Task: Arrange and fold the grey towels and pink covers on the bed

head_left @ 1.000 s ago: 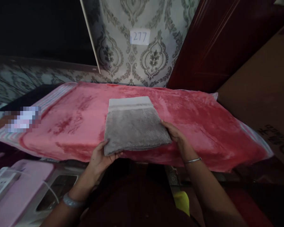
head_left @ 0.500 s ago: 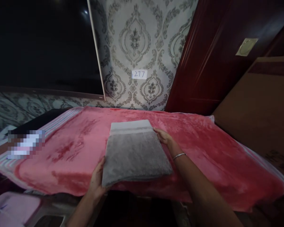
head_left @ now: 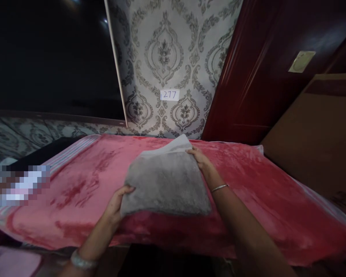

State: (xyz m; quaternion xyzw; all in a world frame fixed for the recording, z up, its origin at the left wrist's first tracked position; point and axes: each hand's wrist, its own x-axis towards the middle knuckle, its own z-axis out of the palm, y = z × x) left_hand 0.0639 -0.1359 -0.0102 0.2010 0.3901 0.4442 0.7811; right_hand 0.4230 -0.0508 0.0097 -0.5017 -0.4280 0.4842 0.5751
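A folded grey towel (head_left: 164,182) with a paler band along its far edge is held over the pink-red plush blanket (head_left: 83,184). My left hand (head_left: 117,202) grips its near left side, thumb on top and the other fingers mostly hidden. At the far right edge, my right hand (head_left: 200,157) pinches the towel beside the pale band. The towel's far edge is bent, with its right corner raised in a peak.
The blanket covers a table against the patterned wall (head_left: 164,50). A large dark screen (head_left: 52,57) is at the left. On the right stand a dark red panel (head_left: 248,77) and a brown cardboard box (head_left: 314,127). A pink object (head_left: 13,261) sits at the lower left.
My left hand has moved up slightly, its thumb now over the towel's face. The towel's far edge has gone from straight to bent, its right corner lifted. The view has tilted slightly up.
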